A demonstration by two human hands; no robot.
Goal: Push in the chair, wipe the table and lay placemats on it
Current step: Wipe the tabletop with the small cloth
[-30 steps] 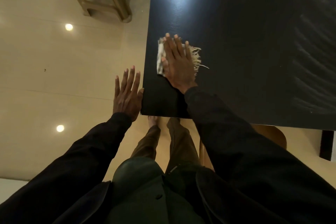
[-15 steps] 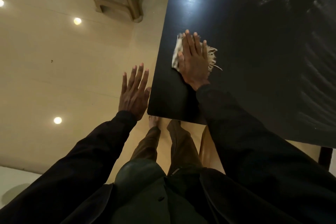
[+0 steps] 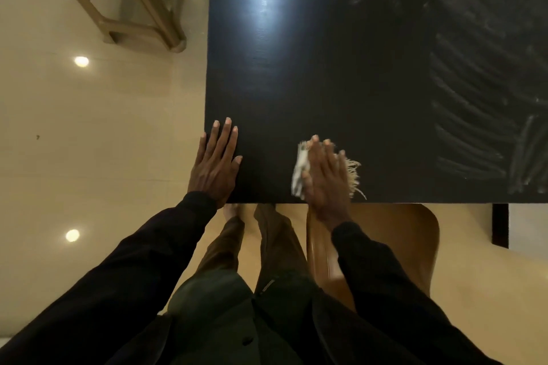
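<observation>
Moved since the earlier frame: right hand [image 3: 324, 178] and pale fringed wiping cloth [image 3: 299, 175], from farther up the black rectangular tabletop [image 3: 355, 74] back to its near edge and further right; left hand [image 3: 215, 164], from just off the table's left edge onto the near left corner.

Count: two hands, one cloth, one table, one tan moulded chair [image 3: 385, 234], one wooden stool [image 3: 139, 24] with a floral cover at upper left, two round light reflections [image 3: 81, 61] on the beige floor [image 3: 89, 142].

Cloth: small, whitish, bunched under the palm, motion-blurred; white folds showing on the thumb side, cream fringe sticking out on the little-finger side. Location: on the tabletop, touching the near edge, directly above the chair.

Right hand: flat on the cloth, fingers straight and close together, pressing down.

Left hand: flat on bare tabletop, fingers straight and slightly spread, thumb out to the side, holding nothing.

Table surface: glossy and dark, one bright glare patch [image 3: 262, 3] toward the far left, curved greyish wipe streaks [image 3: 474, 98] across the right side.

Chair: partly under the table's near edge, just right of the person's legs.
</observation>
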